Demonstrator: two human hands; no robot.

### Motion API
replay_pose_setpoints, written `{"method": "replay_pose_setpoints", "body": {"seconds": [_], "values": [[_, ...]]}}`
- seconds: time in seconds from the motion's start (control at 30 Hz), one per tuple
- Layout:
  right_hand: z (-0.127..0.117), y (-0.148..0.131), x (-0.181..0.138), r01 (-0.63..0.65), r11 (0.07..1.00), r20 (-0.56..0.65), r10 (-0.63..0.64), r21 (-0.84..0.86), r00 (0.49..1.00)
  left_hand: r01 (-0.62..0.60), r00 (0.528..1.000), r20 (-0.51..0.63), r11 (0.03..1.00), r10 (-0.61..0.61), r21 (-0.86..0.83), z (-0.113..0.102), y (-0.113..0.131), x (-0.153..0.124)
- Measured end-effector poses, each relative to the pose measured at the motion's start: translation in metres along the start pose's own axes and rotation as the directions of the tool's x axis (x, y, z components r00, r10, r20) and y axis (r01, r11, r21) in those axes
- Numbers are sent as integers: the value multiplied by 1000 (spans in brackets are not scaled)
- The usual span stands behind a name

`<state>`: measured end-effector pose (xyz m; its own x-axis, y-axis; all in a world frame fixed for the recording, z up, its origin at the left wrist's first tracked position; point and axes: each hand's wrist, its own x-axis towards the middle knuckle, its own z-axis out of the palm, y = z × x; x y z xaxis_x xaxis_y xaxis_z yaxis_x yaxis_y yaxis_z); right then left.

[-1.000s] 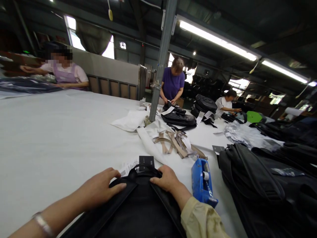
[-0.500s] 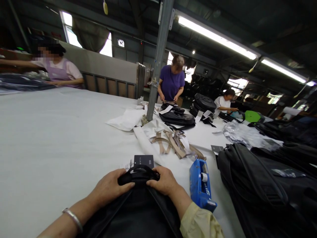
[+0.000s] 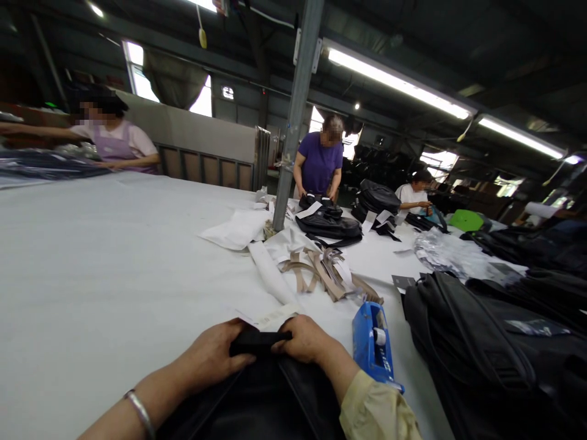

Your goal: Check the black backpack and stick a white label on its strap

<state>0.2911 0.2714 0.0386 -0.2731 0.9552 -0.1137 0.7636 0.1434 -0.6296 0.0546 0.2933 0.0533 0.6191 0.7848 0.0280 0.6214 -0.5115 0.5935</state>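
Together, hands [image 3: 261,348] pinching smooth black bag [image 3: 261,403]

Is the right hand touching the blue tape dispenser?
Apart. The head view shows the right hand resting on the black bag, with white table visible between it and the tape dispenser.

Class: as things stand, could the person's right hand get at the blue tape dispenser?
Probably yes: the right hand, gripping the black bag, lies beside the blue tape dispenser, with only bare white table between.
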Motion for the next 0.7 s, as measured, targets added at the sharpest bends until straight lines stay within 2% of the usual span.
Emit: {"method": "replay_pose_setpoints", "body": {"seconds": [0.1, 0.2, 0.27, 0.37, 0.5, 0.6, 0.7], "values": [[-3, -2, 1, 25, 998, 17, -24, -60, 1000, 97, 987, 124, 995, -97, 9, -11, 4, 8], [-6, -4, 4, -16, 1000, 44, 16, -5, 999, 113, 962, 243, 992, -122, 52, -18, 11, 16], [-8, -5, 5, -53, 998, 42, 51, 44, 998, 128, 962, 217, 976, -165, 174, -17, 15, 20], [-11, -4, 4, 4, 991, 101, -18, 131, 995, 134, 979, 112, 950, -171, 282, -9, 17, 19], [-10, 0, 8, 58, 971, 248, -116, 232, 962, 81, 990, 107, 993, -90, 90, -1, 12, 14], [-6, -2, 12, 61, 986, 240, -97, 154, 966, 77, 977, 200, 997, -70, -28, -3, 8, 14], [-6, -8, 12, 26, 999, 203, -29, 18, 979, 60, 955, 292, 998, -57, 2, -12, 3, 16]]}}
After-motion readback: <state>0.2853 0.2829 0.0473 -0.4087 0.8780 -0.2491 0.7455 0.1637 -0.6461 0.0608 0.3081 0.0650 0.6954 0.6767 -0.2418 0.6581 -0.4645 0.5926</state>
